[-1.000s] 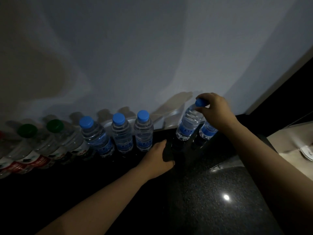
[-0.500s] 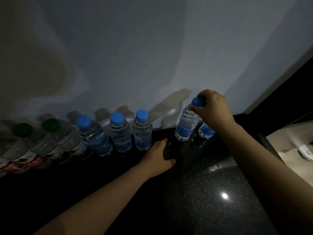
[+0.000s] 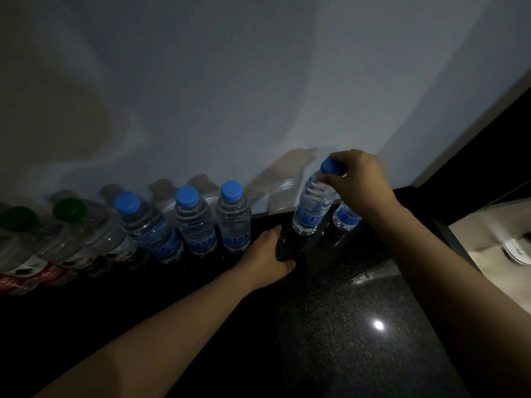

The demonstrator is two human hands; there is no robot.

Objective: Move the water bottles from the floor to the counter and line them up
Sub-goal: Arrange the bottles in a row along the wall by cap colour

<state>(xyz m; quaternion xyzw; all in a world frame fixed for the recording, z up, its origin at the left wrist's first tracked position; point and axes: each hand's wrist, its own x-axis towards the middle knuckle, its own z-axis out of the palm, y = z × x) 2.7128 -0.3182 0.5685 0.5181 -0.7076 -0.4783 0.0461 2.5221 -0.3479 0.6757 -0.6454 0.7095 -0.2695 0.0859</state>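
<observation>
A row of water bottles stands on the black counter [image 3: 344,326] against the wall. Three of them, blue-capped [image 3: 149,228], [image 3: 195,225], [image 3: 233,222], stand side by side, with two green-capped, red-labelled ones [image 3: 94,239], [image 3: 26,248] to their left. My right hand [image 3: 359,182] grips the blue cap of another bottle [image 3: 311,208], which leans left with its base on the counter, a gap apart from the row. Behind my wrist stands one more blue-labelled bottle [image 3: 346,218], its top hidden. My left hand [image 3: 265,254] lies palm down on the counter in that gap, holding nothing.
A pale wall [image 3: 258,96] runs directly behind the bottles. The scene is dim. A metal strip [image 3: 373,272] crosses the counter at the right. Beyond the counter's right edge lies a beige surface [image 3: 494,254] with a white object [image 3: 517,249].
My right hand has nudged the held bottle slightly to the left, still gripping its cap. My left hand has stayed on the counter.
</observation>
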